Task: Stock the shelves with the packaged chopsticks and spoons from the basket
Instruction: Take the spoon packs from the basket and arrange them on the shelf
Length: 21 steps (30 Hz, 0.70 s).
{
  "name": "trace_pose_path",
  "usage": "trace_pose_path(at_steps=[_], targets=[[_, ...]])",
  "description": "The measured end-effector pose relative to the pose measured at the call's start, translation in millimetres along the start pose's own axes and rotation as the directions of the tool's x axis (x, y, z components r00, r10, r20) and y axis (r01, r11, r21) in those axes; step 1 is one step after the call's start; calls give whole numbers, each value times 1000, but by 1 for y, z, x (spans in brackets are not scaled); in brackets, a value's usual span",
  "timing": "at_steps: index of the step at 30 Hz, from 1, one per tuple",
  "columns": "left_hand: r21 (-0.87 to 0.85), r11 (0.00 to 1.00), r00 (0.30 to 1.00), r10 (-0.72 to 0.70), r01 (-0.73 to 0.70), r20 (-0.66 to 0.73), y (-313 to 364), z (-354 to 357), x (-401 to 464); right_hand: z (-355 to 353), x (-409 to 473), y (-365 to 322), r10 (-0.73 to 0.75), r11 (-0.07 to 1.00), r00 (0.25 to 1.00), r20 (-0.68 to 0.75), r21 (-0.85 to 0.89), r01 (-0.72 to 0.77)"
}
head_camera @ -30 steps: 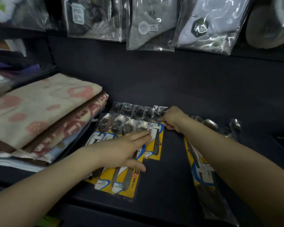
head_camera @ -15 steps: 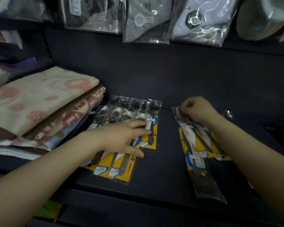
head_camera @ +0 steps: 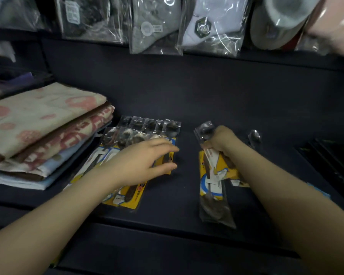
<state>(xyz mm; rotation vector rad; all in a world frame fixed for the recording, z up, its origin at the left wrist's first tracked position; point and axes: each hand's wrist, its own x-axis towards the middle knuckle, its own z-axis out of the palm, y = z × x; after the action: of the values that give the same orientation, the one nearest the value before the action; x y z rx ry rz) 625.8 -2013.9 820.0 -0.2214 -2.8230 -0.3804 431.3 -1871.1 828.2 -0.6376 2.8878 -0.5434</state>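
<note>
left hand (head_camera: 141, 163) lies flat, fingers straight, on spoon packs (head_camera: 127, 155) on shelf (head_camera: 177, 205). right hand (head_camera: 220, 143) grips loose packs (head_camera: 213, 181) nr spoon bowls. light, stiff inside, slick film (likely slides), so best pinch card middle. towels (head_camera: 44, 126) far left.

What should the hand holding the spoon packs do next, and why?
Probably slide them left, up against the laid-out spoon packs. The right hand grips loose spoon packs that lie apart and askew, with a bare strip of shelf between, while the left hand rests on the tidy group.
</note>
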Motion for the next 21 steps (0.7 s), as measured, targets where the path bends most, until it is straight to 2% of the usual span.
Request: trace_pose_path(at_steps=[3,8,10,12,14,15,18,20,21], targets=[[-81,997,996,-20,12,-90,2,-2,-4,-7,3,6,10,998,991,-133,68,-1],[-191,981,977,-75,37,-200,10,-2,-1,-26,-1,9,40,989,976,-215,146,-8],[-235,971,975,-96,47,-200,19,2,2,-32,-14,5,-23,985,952,-304,156,73],[-325,940,968,-168,101,-186,27,6,6,-38,-35,-7,-112,946,919,-378,243,214],[-473,866,950,-267,162,-164,35,7,9,-45,-61,-25,-192,838,893,-406,406,365],[-550,819,941,-300,167,-160,38,7,9,-48,-75,-36,-223,749,890,-397,515,417],[-707,702,933,-307,89,-187,45,5,3,-52,-106,-61,-282,490,905,-319,763,421],[-795,604,921,-339,57,-191,45,4,-7,-52,-115,-69,-301,417,895,-329,799,434],[-832,553,913,-363,49,-188,44,6,-13,-50,-114,-71,-285,433,887,-362,777,457]])
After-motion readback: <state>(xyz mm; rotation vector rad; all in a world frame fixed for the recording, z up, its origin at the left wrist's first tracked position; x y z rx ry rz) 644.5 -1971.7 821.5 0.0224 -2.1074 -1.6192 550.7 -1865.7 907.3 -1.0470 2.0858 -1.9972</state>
